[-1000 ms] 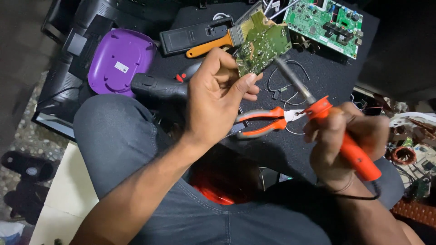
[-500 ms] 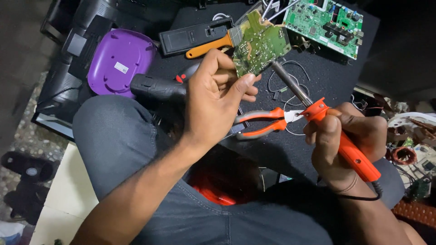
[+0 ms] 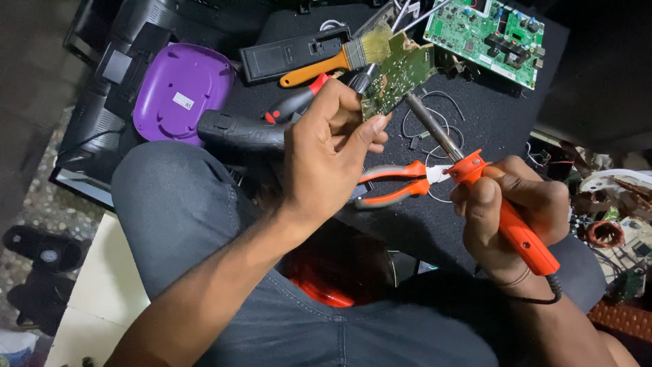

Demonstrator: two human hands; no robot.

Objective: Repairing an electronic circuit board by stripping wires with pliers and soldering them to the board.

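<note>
Two hands (image 3: 326, 146): green board (image 3: 397, 75), orange iron (image 3: 506, 217).

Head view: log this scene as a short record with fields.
left hand: fingers pinch a small green circuit board, held up
right hand: grips an orange soldering iron, tip at the board's edge
under the hands: orange-handled pliers on a dark mat
behind: paintbrush, larger green circuit board, purple lid

A: What is worn on the legs?
B: Dark grey denim trousers (image 3: 204, 224) are worn; a stitched seam is seen near the lap.
A: And the arms?
B: Both forearms are left bare. A thin band (image 3: 517, 278) is worn at the right wrist.
</note>
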